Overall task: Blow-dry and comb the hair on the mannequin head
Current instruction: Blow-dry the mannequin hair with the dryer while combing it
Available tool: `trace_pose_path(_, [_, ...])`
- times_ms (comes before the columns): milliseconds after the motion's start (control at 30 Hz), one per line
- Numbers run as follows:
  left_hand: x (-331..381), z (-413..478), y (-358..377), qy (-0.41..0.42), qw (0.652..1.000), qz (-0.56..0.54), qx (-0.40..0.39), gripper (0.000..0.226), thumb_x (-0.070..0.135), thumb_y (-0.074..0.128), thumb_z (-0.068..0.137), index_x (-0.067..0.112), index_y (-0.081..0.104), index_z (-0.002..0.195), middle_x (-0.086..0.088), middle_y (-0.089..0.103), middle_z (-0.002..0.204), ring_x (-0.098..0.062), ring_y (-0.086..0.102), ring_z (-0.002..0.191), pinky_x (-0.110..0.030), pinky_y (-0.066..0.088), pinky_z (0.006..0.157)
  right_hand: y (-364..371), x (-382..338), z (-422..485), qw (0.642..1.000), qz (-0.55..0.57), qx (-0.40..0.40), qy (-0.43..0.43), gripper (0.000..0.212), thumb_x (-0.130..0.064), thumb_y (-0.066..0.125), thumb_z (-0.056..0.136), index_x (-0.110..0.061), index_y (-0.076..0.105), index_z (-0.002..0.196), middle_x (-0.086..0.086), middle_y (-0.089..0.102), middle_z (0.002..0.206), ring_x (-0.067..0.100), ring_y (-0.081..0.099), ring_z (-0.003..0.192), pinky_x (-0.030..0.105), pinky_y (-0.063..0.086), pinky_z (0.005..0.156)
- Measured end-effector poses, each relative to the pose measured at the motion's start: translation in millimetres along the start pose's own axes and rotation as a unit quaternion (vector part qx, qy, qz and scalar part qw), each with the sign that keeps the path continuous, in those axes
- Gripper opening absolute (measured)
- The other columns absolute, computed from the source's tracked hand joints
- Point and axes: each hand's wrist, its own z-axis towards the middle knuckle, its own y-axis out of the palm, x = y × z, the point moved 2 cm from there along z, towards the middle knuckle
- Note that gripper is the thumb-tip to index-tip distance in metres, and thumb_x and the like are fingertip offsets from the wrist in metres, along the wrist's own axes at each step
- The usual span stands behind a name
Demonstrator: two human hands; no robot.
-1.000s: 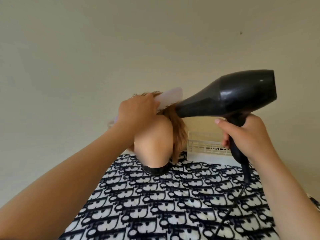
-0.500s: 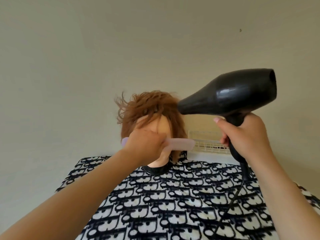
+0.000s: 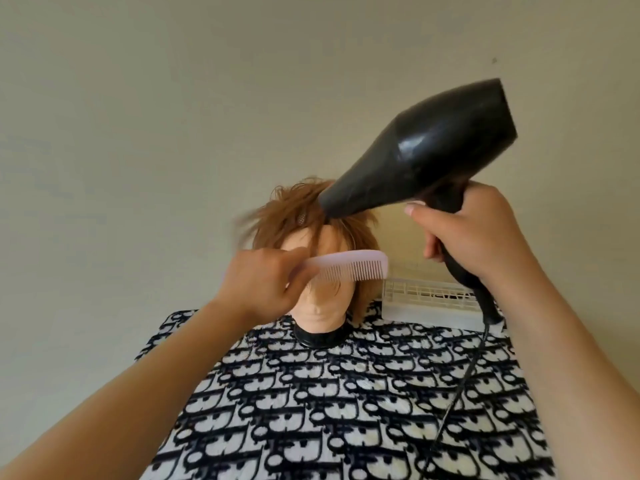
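The mannequin head (image 3: 320,306) with short reddish-brown hair (image 3: 284,216) stands upright on a black base at the table's far side. My left hand (image 3: 263,282) grips a pale pink comb (image 3: 349,270), held level across the mannequin's forehead with its teeth pointing down. My right hand (image 3: 464,230) holds the handle of a black hair dryer (image 3: 426,154). The dryer's nozzle tilts down-left and touches the hair on top of the head. Strands fly out to the left.
A black-and-white patterned cloth (image 3: 346,410) covers the table. A white slatted basket (image 3: 429,303) stands against the wall, right of the head. The dryer's black cord (image 3: 460,382) hangs down across the cloth at the right. A plain wall is behind.
The dryer has tilted nozzle-down and moved onto the top of the hair. The comb came down from the crown to the forehead. The camera has moved closer.
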Motion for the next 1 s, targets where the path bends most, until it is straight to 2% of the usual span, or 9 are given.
trace_pose_path(67, [-12.4,-8.1,-5.8,0.003,1.000,-0.007,0.025,0.036,0.047,0.037,0.091,0.020,0.046,0.069,0.005,0.049,0.051,-0.026,0.048,0.044,-0.027,0.032,0.043,-1.1,-6.5,3.4,0.999,-0.032,0.030,-0.020,0.019,-0.030,0.069,0.090,-0.022,0.059,0.076,-0.002,0.062,0.050,0.003,0.062,0.040,0.011,0.049,0.046])
trace_pose_path(200, [-45.9,-23.7,-15.5,-0.023,0.996,-0.020,0.082,0.028,0.038,0.041,0.093,0.017,0.051,0.078,0.004,0.047,0.054,-0.030,0.048,0.045,-0.030,0.039,0.043,4.9,-12.9,6.2,1.000,-0.010,0.010,-0.019,0.018,-0.030,0.070,0.090,-0.018,0.062,0.078,0.002,0.064,0.049,0.006,0.062,0.039,0.016,0.050,0.046])
trace_pose_path(267, [-65.5,-30.9,-18.6,-0.086,0.989,-0.034,0.119,0.025,0.037,0.040,0.095,0.020,0.044,0.077,0.006,0.040,0.052,-0.028,0.041,0.046,-0.031,0.037,0.046,4.6,-14.2,7.8,0.999,-0.020,0.040,-0.025,0.019,-0.031,0.069,0.090,-0.018,0.062,0.079,0.000,0.063,0.050,0.004,0.062,0.040,0.014,0.050,0.048])
trace_pose_path(367, [-92.9,-33.9,-15.9,-0.244,0.954,-0.057,0.164,0.027,0.040,0.036,0.097,0.022,0.034,0.077,0.005,0.038,0.052,-0.028,0.036,0.051,-0.034,0.029,0.048,10.5,-16.1,8.4,1.000,0.011,0.016,-0.007,0.021,-0.031,0.069,0.090,-0.018,0.061,0.074,0.002,0.066,0.051,0.009,0.063,0.040,0.031,0.058,0.054])
trace_pose_path(467, [-107.9,-27.0,-2.5,-0.304,0.940,-0.107,0.116,0.029,0.042,0.032,0.097,0.022,0.039,0.077,0.000,0.051,0.062,-0.031,0.048,0.060,-0.039,0.035,0.053,12.8,-18.7,9.0,0.998,-0.018,0.050,-0.028,0.020,-0.032,0.069,0.090,-0.024,0.059,0.074,0.001,0.064,0.050,0.005,0.063,0.042,0.029,0.056,0.055])
trace_pose_path(600, [-104.7,-24.9,16.0,-0.262,0.945,-0.197,0.005,0.025,0.030,0.041,0.101,0.022,0.047,0.078,0.004,0.060,0.072,-0.018,0.055,0.071,-0.023,0.041,0.066,19.4,-19.9,8.4,1.000,0.023,0.014,-0.005,0.026,-0.034,0.068,0.090,-0.015,0.062,0.072,-0.001,0.068,0.054,0.009,0.062,0.041,0.034,0.060,0.055])
trace_pose_path(767, [-92.2,-38.6,25.8,-0.183,0.966,-0.179,-0.035,0.017,0.013,0.046,0.099,0.015,0.051,0.083,0.004,0.058,0.076,-0.019,0.055,0.071,-0.033,0.043,0.064,20.0,-21.0,7.8,0.998,0.037,-0.053,-0.003,0.035,-0.032,0.069,0.089,-0.015,0.061,0.059,0.006,0.064,0.048,0.017,0.062,0.042,0.035,0.058,0.056])
trace_pose_path(867, [-86.0,-42.9,24.6,-0.095,0.985,-0.127,-0.070,0.011,0.010,0.048,0.097,0.013,0.057,0.090,0.001,0.058,0.078,-0.020,0.054,0.069,-0.034,0.044,0.060,21.7,-22.7,6.1,0.999,-0.017,-0.023,-0.030,0.023,-0.031,0.069,0.090,-0.017,0.062,0.073,0.002,0.065,0.050,0.011,0.063,0.042,0.030,0.058,0.052])
trace_pose_path(1000, [-74.5,-45.5,27.4,-0.013,0.992,-0.056,-0.115,0.014,0.002,0.057,0.092,0.015,0.056,0.087,0.005,0.053,0.076,-0.016,0.045,0.065,-0.029,0.033,0.065,25.6,-23.6,2.6,0.998,-0.033,-0.037,-0.037,0.024,-0.031,0.069,0.089,-0.017,0.061,0.071,0.003,0.063,0.048,0.009,0.063,0.041,0.027,0.053,0.051])
